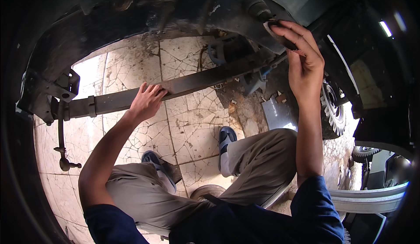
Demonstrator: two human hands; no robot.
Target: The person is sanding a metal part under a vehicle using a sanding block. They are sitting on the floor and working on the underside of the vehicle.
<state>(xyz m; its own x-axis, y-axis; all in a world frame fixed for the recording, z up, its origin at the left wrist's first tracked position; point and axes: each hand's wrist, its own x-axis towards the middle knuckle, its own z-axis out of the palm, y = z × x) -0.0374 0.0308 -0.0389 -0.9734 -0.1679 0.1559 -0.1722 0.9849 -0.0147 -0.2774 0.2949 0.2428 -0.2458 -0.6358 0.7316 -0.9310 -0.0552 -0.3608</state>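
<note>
The top is spanned by a dark curved frame; below, a long metal bar is touched by the left hand, fingers slightly apart, and in the right hand, fingers narrowed, a dark pad is gripped beside the frame!

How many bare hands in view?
2. Left hand rests on the long dark bar; right hand is raised at upper right, holding a small dark pad. No others show, though the dark picture edges could hide some.
</note>
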